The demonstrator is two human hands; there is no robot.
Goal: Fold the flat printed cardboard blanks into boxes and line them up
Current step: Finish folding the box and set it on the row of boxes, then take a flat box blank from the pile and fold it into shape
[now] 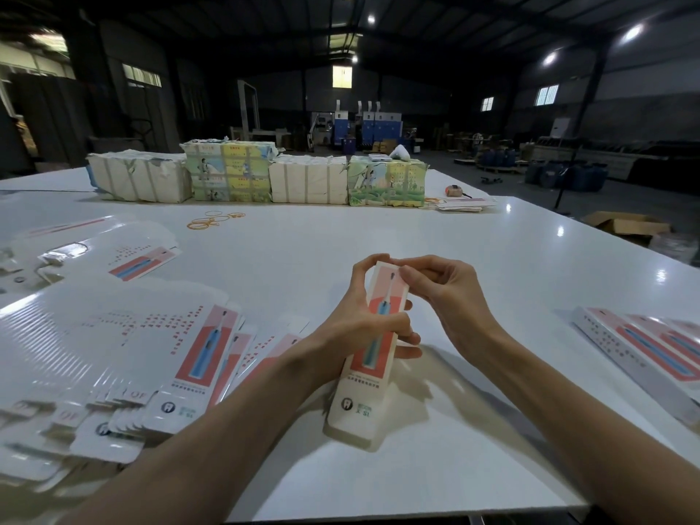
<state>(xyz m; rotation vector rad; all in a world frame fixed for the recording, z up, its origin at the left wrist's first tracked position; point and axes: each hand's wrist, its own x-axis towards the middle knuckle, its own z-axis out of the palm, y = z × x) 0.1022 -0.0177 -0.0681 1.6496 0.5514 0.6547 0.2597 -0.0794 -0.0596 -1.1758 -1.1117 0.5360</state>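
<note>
Fingers [408, 337] of the left hand [360, 327] curl round the middle of a folded box [354, 409], their tips showing past its right edge; one arches up to the top end. The right hand [450, 293] has its fingers [416, 276] bunched, pinching that same top end from the other side. Whether the flap there is tucked in is hidden by the fingertips. Box: long, narrow, rectangular, glossy card, cream at both ends, red-and-pink panel with a blue toothbrush print, tooth logo near the lower end. It is tilted, lower end on or just above the tabletop [435, 229] in front of the person; contact hard to judge. Tabletop white, smooth, with bright glints. Left: sprawling pile of flat blanks [170, 354], same print, shiny, rounded tabs, fanned and overlapping; near edge blurred and cut off by the frame. Right: row of finished boxes [640, 348] lying side by side, touching, running out of frame. Farther back: loose rubber bands [212, 219], yellow-orange; a line of four wrapped bundles [231, 172], two in plain white paper torn at the corners, two in illustrated paper; a thin stack of blanks [464, 204] beside the last bundle, and a small orange object [452, 190] behind it, too small to identify. Background dim, detail lost.
</note>
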